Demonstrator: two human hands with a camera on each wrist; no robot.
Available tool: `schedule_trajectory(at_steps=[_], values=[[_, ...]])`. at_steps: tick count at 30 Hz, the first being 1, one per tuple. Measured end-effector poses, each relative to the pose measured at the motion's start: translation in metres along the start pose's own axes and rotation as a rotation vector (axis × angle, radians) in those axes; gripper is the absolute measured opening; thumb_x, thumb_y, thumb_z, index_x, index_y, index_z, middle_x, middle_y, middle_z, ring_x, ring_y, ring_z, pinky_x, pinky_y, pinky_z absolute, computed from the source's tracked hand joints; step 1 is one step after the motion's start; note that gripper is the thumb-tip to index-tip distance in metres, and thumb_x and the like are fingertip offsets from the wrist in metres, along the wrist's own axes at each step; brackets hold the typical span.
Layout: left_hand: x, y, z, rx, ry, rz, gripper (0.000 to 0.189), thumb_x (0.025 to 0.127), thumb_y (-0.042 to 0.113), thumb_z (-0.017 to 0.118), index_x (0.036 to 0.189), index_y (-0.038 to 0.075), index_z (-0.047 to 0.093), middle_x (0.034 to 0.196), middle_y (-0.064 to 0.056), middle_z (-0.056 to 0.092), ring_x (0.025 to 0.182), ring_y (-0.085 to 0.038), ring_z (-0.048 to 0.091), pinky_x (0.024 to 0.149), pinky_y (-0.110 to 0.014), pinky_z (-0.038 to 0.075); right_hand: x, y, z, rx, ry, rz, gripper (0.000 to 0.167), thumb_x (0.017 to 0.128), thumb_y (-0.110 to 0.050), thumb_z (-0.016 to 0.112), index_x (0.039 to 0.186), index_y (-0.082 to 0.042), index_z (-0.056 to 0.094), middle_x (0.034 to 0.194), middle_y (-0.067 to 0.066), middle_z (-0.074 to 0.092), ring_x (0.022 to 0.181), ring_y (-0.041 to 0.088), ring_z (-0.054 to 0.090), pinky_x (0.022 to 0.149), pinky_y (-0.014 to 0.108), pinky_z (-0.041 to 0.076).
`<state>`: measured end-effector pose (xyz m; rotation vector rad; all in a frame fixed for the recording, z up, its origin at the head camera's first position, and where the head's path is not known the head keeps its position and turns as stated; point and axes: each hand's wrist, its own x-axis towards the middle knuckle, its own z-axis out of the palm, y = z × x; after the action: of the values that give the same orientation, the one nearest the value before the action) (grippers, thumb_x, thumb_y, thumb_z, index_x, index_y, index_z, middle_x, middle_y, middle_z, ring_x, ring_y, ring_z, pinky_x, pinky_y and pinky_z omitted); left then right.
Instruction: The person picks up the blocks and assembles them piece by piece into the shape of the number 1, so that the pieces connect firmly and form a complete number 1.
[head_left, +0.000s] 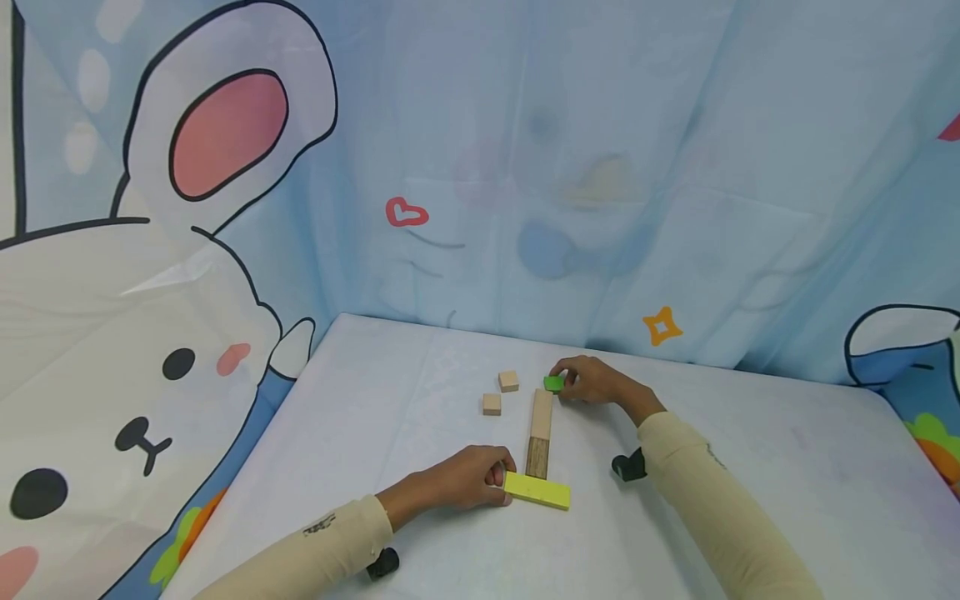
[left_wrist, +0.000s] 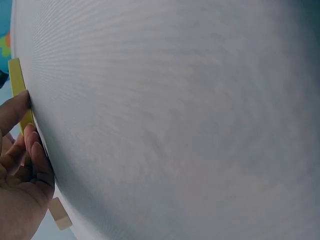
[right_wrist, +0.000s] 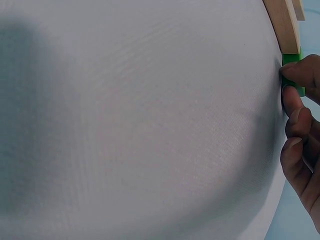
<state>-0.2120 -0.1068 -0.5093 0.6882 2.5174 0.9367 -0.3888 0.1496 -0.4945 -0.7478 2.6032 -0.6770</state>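
Right grip (head_left: 592,382) is pinching the green block (head_left: 553,384), apparently aligning it with the pale block (head_left: 541,414); left grip (head_left: 474,479) is pinching the yellow block (head_left: 537,491); next seems to be needing gentle squaring!

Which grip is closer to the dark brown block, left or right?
Left. The left grip pinches the yellow block at the near end of the dark brown block; the right grip is farther, pinching the green block beyond the long pale block.

Place: a curtained-off, staged-looking corner is seen; whether home or studio cannot be told.
Table (head_left: 825,467): a plain white top is shown.
Curtain (head_left: 480,125): blue cloth is hung behind, printed with a cartoon rabbit (head_left: 90,333) and heart (head_left: 408,222).
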Motion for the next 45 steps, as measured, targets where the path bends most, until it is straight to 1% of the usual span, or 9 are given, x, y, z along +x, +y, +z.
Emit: schedule_trajectory(at_steps=[9, 17, 20, 26, 30, 33, 39, 45], values=[[0.000, 0.003, -0.001, -0.016, -0.009, -0.033, 0.031, 0.087, 0.017, 0.079, 0.114, 0.011, 0.065, 0.083, 0.009, 0.056, 0.075, -0.001, 0.050, 0.072, -0.016, 0.045, 0.001, 0.000, 0.000, -0.008, 0.001, 0.017, 0.037, 0.087, -0.011, 0.070, 0.124, -0.006, 0.066, 0.092, 0.007, 0.064, 0.076, 0.017, 0.055, 0.065, 0.030, 0.046], [0.001, 0.003, -0.002, -0.002, -0.020, -0.031, 0.031, 0.087, 0.017, 0.079, 0.114, 0.011, 0.064, 0.083, 0.009, 0.056, 0.075, 0.000, 0.050, 0.072, -0.015, 0.045, 0.003, 0.001, 0.002, -0.032, 0.003, 0.026, 0.038, 0.086, -0.012, 0.070, 0.123, -0.007, 0.066, 0.092, 0.007, 0.064, 0.076, 0.017, 0.055, 0.065, 0.029, 0.046], [0.002, 0.003, -0.003, 0.001, -0.030, -0.026, 0.031, 0.087, 0.017, 0.079, 0.114, 0.011, 0.064, 0.083, 0.009, 0.056, 0.075, 0.000, 0.050, 0.072, -0.015, 0.046, 0.002, 0.000, 0.001, -0.025, -0.001, 0.031, 0.038, 0.086, -0.011, 0.070, 0.123, -0.007, 0.066, 0.092, 0.007, 0.064, 0.076, 0.017, 0.055, 0.065, 0.029, 0.046], [0.001, 0.004, -0.009, 0.027, -0.065, -0.022, 0.038, 0.087, 0.019, 0.080, 0.120, 0.012, 0.062, 0.085, 0.010, 0.057, 0.077, 0.000, 0.052, 0.073, -0.016, 0.046, 0.001, -0.002, 0.001, -0.014, -0.008, 0.042, 0.038, 0.087, -0.010, 0.070, 0.125, -0.007, 0.065, 0.094, 0.008, 0.065, 0.076, 0.018, 0.056, 0.065, 0.030, 0.046], [0.001, 0.004, -0.015, 0.049, -0.079, -0.045, 0.040, 0.087, 0.020, 0.080, 0.122, 0.014, 0.061, 0.087, 0.010, 0.057, 0.078, -0.002, 0.053, 0.074, -0.018, 0.046, 0.002, -0.002, 0.003, -0.019, -0.008, 0.056, 0.039, 0.087, -0.011, 0.069, 0.126, -0.008, 0.064, 0.096, 0.008, 0.064, 0.078, 0.018, 0.056, 0.066, 0.029, 0.046], [0.001, 0.004, -0.023, 0.062, -0.065, -0.063, 0.041, 0.087, 0.021, 0.080, 0.123, 0.014, 0.060, 0.087, 0.009, 0.057, 0.079, -0.003, 0.053, 0.075, -0.019, 0.046, 0.002, -0.003, 0.003, -0.020, -0.002, 0.062, 0.040, 0.087, -0.012, 0.069, 0.127, -0.008, 0.064, 0.097, 0.009, 0.064, 0.079, 0.019, 0.056, 0.066, 0.029, 0.046], [0.004, 0.005, -0.039, 0.056, -0.003, -0.079, 0.046, 0.088, 0.026, 0.079, 0.127, 0.013, 0.059, 0.088, 0.009, 0.059, 0.079, -0.005, 0.056, 0.074, -0.019, 0.048, 0.001, 0.000, 0.005, 0.000, -0.005, 0.072, 0.041, 0.087, -0.012, 0.069, 0.127, -0.007, 0.063, 0.096, 0.010, 0.064, 0.078, 0.019, 0.056, 0.065, 0.030, 0.046], [0.009, 0.010, -0.058, 0.044, 0.078, -0.044, 0.048, 0.091, 0.029, 0.075, 0.131, 0.009, 0.057, 0.094, 0.005, 0.061, 0.081, -0.007, 0.059, 0.070, -0.022, 0.050, 0.000, -0.001, 0.005, 0.016, -0.009, 0.073, 0.040, 0.087, -0.013, 0.070, 0.127, -0.008, 0.063, 0.095, 0.009, 0.064, 0.076, 0.018, 0.056, 0.063, 0.029, 0.047]])
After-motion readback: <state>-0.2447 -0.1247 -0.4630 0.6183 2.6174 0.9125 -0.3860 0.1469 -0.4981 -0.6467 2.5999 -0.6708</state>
